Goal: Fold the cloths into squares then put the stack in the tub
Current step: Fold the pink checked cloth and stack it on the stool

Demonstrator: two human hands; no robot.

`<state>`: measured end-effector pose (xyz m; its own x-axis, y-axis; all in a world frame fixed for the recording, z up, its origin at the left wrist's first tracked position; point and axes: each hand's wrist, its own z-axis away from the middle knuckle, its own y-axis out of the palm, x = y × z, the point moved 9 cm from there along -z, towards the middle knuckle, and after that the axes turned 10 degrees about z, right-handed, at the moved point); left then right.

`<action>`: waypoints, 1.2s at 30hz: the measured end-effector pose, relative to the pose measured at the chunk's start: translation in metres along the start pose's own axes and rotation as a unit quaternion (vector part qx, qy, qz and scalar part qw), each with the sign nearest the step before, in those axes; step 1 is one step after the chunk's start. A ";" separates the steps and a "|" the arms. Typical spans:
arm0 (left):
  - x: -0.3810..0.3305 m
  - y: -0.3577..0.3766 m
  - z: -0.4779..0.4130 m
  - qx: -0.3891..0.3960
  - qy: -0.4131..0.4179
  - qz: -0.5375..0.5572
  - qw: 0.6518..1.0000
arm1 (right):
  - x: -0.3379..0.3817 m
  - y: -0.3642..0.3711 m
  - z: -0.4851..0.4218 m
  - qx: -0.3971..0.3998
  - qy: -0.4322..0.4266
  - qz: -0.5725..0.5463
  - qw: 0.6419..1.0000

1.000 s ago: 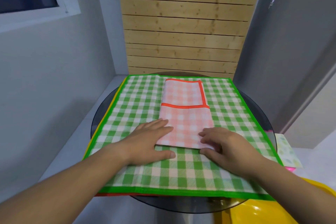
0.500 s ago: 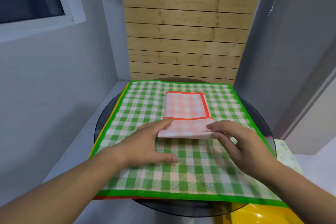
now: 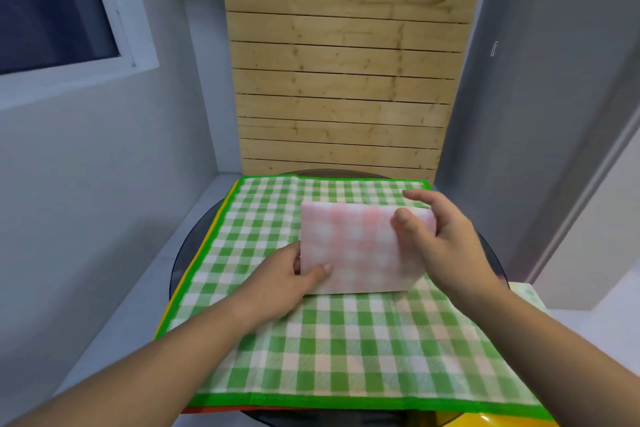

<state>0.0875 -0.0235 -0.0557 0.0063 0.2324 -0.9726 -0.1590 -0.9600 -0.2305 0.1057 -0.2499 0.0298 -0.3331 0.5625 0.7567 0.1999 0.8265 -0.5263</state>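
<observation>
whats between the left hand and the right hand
The folded pink checked cloth, gripped by the left hand and the right hand, shown in the head view.

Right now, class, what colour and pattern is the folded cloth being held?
The folded cloth is pink-and-white checked, seen best in the head view.

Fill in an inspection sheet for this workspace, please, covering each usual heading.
Surface: round dark glass table, mostly covered by cloths.
Job's things: folded pink cloth, held tilted over the spread green checked cloth; a yellow edge and a red edge show beneath.
Clutter: pale patterned item at the table's right; yellow plastic object, partly seen.
Hands: left hand pinches the pink cloth's near-left corner; right hand grips its right side.
Cables: nothing seen.
Surroundings: wooden slat panel, window, grey walls.
</observation>
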 end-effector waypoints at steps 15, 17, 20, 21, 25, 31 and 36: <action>0.025 -0.024 -0.025 -0.134 -0.089 -0.097 0.982 | -0.079 0.056 0.008 0.158 0.120 0.141 0.970; 0.022 -0.021 -0.024 -0.129 -0.088 -0.112 0.981 | -0.081 0.057 0.008 0.161 0.121 0.168 0.965; 0.021 -0.014 -0.023 -0.103 -0.101 -0.159 0.977 | -0.085 0.060 0.009 0.175 0.135 0.205 0.954; 0.021 -0.012 -0.023 -0.095 -0.105 -0.169 0.975 | -0.086 0.061 0.010 0.181 0.144 0.209 0.950; 0.024 -0.002 -0.019 -0.084 -0.122 -0.194 0.970 | -0.085 0.063 0.012 0.196 0.171 0.233 0.937; 0.018 0.018 -0.015 -0.092 -0.111 -0.367 0.919 | -0.076 0.069 0.016 0.172 0.138 0.399 0.890; 0.031 0.035 -0.017 -0.036 -0.092 -0.439 0.893 | -0.071 0.081 0.029 0.145 0.104 0.447 0.877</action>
<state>0.0988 -0.0528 -0.0941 -0.0662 0.9154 -0.3970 -0.1084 -0.4021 -0.9091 0.1185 -0.2242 -0.0781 0.0173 0.9994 0.0299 0.0422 0.0292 -0.9987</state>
